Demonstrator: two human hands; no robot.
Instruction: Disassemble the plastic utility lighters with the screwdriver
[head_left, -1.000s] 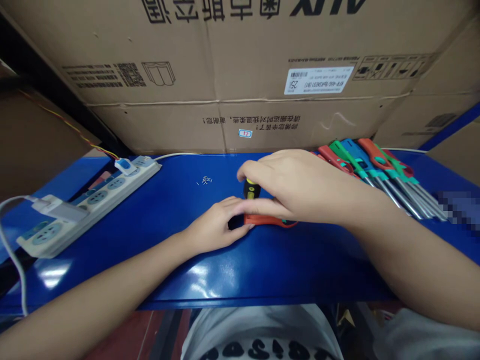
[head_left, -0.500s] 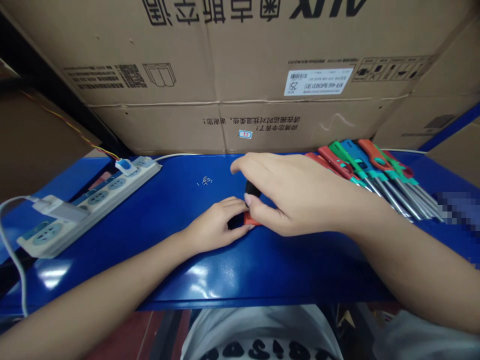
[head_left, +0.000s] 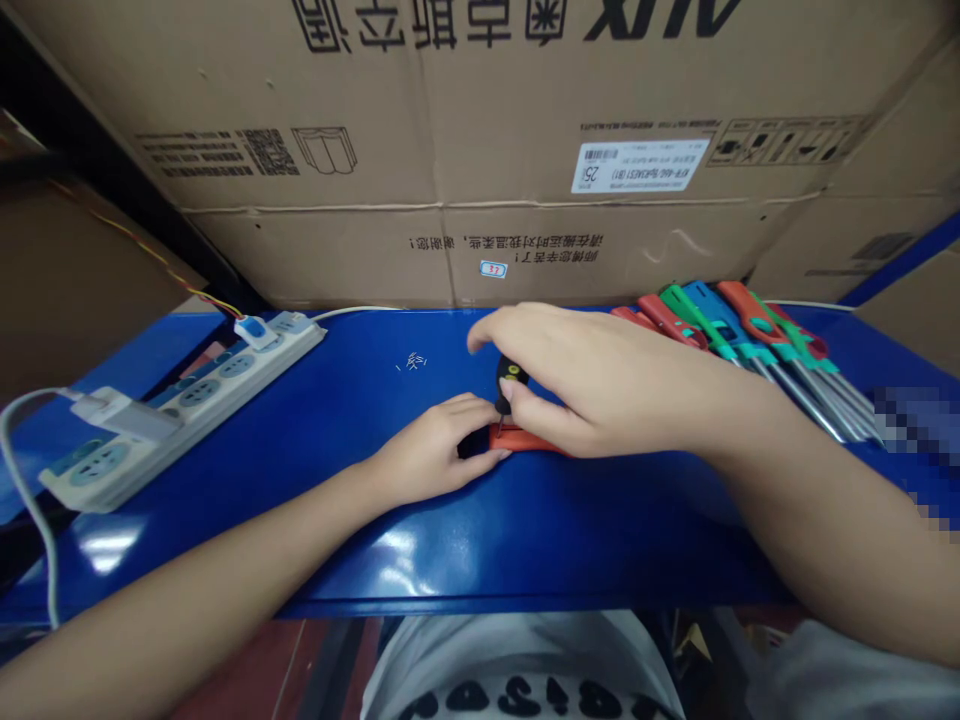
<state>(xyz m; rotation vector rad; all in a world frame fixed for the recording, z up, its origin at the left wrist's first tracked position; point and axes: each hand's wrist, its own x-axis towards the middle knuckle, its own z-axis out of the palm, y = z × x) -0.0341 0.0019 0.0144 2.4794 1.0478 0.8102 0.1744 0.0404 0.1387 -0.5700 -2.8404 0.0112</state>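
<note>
Since half a second earlier, the thumb of the right hand (head_left: 592, 380) had shifted rightward, baring more of the screwdriver (head_left: 513, 374) and its shaft. That hand gripped the screwdriver between thumb and fingers, nearly upright, the shaft reaching down to the orange lighter (head_left: 531, 440) (much of it hidden beneath the hand). The lighter lay on the blue table (head_left: 450, 540), its left end pinched by the left hand (head_left: 431, 452). Tiny bits (head_left: 412, 361) lay beyond the left hand; more lighters (head_left: 759, 353) sat in a row to the right.
</note>
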